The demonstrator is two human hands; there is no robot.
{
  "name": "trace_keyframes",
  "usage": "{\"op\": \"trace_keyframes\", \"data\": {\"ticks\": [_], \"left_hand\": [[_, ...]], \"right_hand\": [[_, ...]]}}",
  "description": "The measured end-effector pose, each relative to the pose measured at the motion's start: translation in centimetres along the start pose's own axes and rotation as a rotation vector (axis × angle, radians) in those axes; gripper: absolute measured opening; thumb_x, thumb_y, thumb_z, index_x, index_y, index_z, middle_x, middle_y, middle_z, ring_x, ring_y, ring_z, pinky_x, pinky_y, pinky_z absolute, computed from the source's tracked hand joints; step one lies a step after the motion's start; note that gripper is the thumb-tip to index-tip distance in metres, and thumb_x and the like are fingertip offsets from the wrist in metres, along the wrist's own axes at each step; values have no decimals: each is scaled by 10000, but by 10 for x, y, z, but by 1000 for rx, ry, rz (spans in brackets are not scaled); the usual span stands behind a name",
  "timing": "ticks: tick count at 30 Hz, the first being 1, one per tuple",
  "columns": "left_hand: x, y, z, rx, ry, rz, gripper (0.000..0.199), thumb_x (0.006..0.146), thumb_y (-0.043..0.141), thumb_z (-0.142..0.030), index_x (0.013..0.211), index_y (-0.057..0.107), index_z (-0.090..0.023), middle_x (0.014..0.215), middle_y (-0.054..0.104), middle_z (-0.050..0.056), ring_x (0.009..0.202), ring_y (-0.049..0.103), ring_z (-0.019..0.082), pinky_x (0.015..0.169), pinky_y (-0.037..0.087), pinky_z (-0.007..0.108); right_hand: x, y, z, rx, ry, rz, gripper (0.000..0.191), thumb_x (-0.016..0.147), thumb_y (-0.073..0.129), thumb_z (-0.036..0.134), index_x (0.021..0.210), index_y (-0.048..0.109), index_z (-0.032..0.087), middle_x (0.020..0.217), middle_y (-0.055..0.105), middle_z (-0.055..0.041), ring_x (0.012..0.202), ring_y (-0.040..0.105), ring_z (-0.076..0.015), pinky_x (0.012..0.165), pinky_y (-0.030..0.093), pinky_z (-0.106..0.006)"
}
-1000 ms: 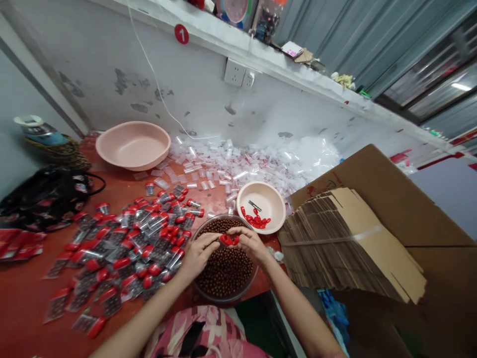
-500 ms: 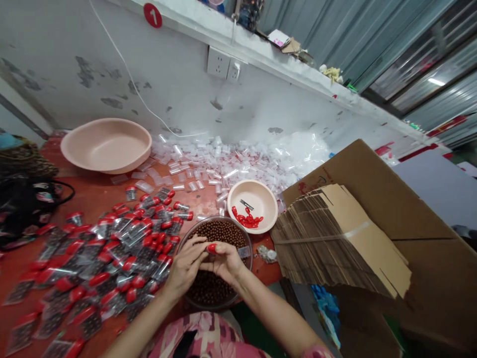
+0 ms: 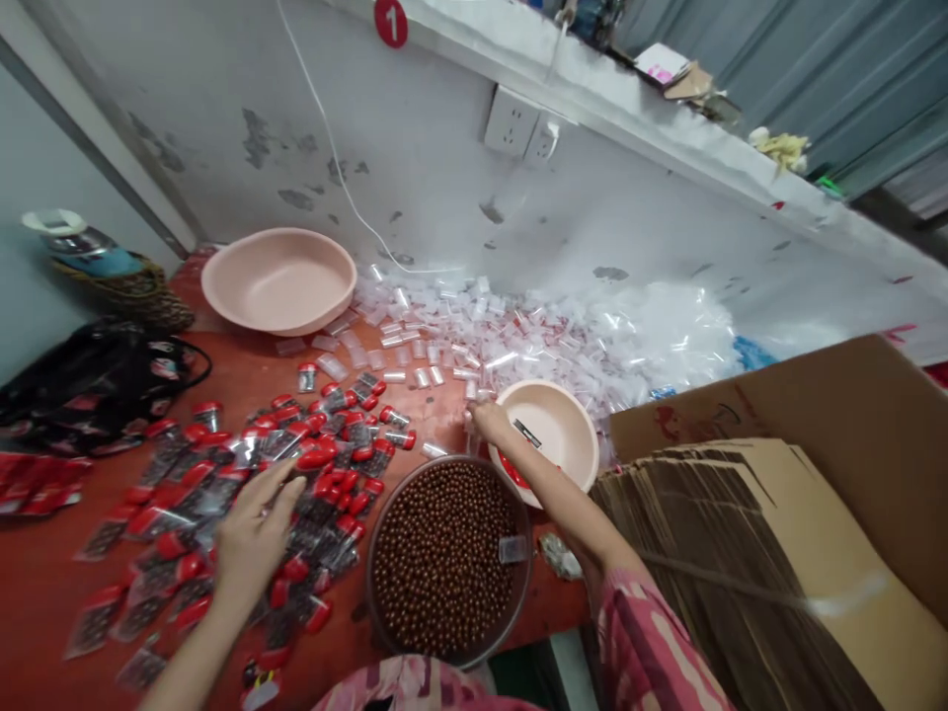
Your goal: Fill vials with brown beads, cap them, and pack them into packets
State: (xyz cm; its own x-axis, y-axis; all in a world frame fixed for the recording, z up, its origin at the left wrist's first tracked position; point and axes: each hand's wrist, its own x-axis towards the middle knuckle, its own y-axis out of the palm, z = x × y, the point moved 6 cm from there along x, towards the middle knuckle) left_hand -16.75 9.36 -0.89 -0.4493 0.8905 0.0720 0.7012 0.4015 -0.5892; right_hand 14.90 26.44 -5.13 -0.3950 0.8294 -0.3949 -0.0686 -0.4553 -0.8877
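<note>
Red-capped tubes [image 3: 333, 499] of dark beads lie under the open left hand [image 3: 252, 528]; the right hand [image 3: 489, 423] touches clear tubes [image 3: 436, 357], grip unclear; a red disc [image 3: 390, 23] reads 1.

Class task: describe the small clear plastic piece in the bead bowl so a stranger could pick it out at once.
On the red table, find the round bowl heaped with brown beads, below the small cream bowl. Near its right rim lies a small clear plastic piece, the only see-through thing on the beads.

Dark brown beads [image 3: 442, 558], red-capped clear packets [image 3: 326, 504], a pink-and-white patterned sleeve [image 3: 644, 642], a peach-pink basin [image 3: 278, 281]
</note>
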Motion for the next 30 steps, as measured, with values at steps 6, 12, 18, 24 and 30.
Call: {"op": "trace_keyframes", "data": {"ticks": [6,12,18,24,30], "left_hand": [[8,-14,12,135,96,-129,338,805,452,-374,1139,498,-356,1219,517,-96,1135,445,246,987,315,491],[-6,24,-24,-5,193,44,354,808,464,-297,1156,510,-251,1194,544,25,1139,446,222,1006,300,417],[-17,62,-42,-77,136,298,337,808,455,-319,1119,544,-223,1133,593,61,1052,528,204,929,390,384],[-34,57,-43,-101,114,354,321,794,476,-326,1079,580,-222,1103,614,62,1031,547,197,914,406,368],[-40,65,-38,-275,-67,386,379,790,471,-352,1142,528,-222,1152,581,81,1036,544,210,910,403,386]], "right_hand": [[52,33,-16,-314,-84,95,266,842,496,272,1070,513,137,1103,527,-79,970,529,-205,818,437,-417],[69,45,-23,-446,-126,154,262,842,496,273,1067,514,140,1095,533,-76,967,531,-205,814,438,-420],[57,38,-17,-372,-155,142,268,836,503,288,1058,519,138,1099,529,-74,984,521,-209,835,418,-430],[51,22,-8,-72,-109,53,77,766,555,142,800,609,100,921,615,-120,1001,496,-248,907,308,-449],[22,-24,-5,436,-7,-159,217,801,424,254,898,555,111,886,605,-129,856,542,-228,774,395,-398]]}}
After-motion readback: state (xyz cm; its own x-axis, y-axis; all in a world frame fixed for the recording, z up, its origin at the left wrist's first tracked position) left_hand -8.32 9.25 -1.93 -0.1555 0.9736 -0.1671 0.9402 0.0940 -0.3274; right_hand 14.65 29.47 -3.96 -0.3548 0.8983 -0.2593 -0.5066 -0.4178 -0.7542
